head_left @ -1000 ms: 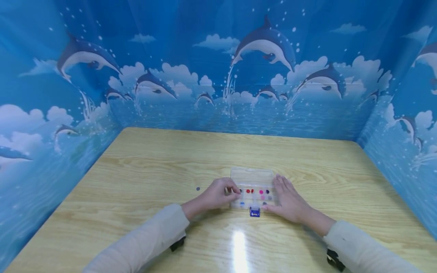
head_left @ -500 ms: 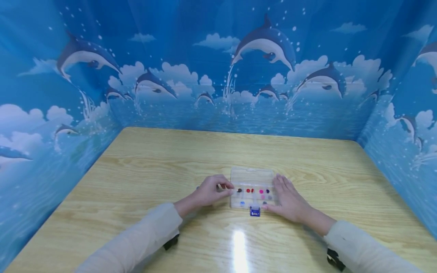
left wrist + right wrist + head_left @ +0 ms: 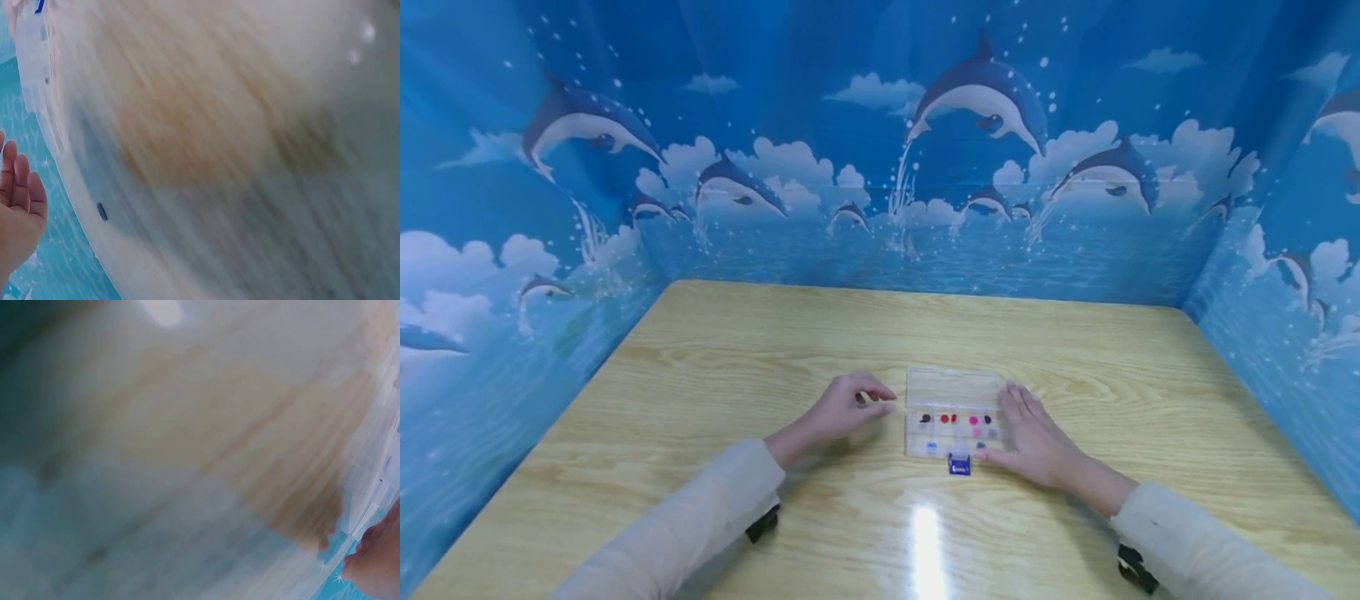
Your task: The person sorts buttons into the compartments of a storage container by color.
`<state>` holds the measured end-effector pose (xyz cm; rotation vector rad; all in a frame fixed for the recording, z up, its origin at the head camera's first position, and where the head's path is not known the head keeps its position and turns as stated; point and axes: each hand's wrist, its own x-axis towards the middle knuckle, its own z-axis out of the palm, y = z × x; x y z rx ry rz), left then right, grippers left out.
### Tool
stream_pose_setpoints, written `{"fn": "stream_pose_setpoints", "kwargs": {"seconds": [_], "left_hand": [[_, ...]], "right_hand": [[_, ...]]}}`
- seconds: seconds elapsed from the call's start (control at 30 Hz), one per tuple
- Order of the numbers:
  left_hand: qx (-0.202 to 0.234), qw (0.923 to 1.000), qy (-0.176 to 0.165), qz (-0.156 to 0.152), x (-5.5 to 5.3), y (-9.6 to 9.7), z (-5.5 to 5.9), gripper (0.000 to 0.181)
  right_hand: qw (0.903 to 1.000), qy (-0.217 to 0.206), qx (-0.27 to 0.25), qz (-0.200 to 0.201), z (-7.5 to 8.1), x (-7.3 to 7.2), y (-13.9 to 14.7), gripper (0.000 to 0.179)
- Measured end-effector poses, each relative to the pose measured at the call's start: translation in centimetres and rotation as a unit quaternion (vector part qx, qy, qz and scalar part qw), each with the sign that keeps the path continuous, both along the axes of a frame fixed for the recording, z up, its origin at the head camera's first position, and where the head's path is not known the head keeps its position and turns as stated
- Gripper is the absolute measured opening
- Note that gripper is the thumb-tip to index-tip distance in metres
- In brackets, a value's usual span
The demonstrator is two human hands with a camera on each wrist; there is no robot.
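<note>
A clear plastic compartment box (image 3: 916, 439) lies on the table with its see-through lid (image 3: 953, 388) raised toward the back. Small round pieces sit in its compartments, among them red ones (image 3: 945, 419), a pink one (image 3: 973, 421) and a blue one (image 3: 932, 447). At the front edge is a dark blue clasp (image 3: 959, 465). My right hand (image 3: 1037, 446) rests against the box's right side, its fingers straight. Left of the box, my left hand (image 3: 847, 407) hovers with relaxed fingers and nothing between them. In the left wrist view a small dark disc (image 3: 102, 211) lies on the table.
The wood-grain table (image 3: 760, 333) reaches back to a blue curtain (image 3: 820, 242) printed with dolphins, which also encloses both sides. A bright light reflection (image 3: 927, 550) shows in front of the box.
My left hand has drawn back leftward from the box's left compartments, uncovering a dark piece there and covering the loose disc in the head view. The right hand and box have stayed put.
</note>
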<state>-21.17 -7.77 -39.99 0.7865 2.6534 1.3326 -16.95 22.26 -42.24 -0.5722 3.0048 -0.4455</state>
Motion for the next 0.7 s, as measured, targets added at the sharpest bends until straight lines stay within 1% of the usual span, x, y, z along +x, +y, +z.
{"fn": "stream_pose_setpoints", "kwargs": {"seconds": [0.13, 0.33, 0.47, 0.7], "left_hand": [[0.009, 0.9999, 0.011, 0.002, -0.3, -0.6, 0.0, 0.017], [0.016, 0.9997, 0.005, 0.018, -0.7, -1.4, -0.1, 0.017], [0.014, 0.9995, 0.000, 0.027, -0.9, -1.8, 0.1, 0.017], [0.015, 0.9992, -0.004, 0.036, -1.1, -2.2, 0.2, 0.019]], "right_hand": [[1.0000, 0.002, 0.004, 0.002, 0.0, 0.0, 0.0, 0.102], [1.0000, 0.000, 0.006, 0.003, 0.1, -0.1, 0.0, 0.102], [1.0000, 0.001, 0.006, 0.002, 0.0, -0.1, 0.0, 0.102], [1.0000, 0.001, 0.002, 0.002, 0.1, 0.0, 0.0, 0.102]]}}
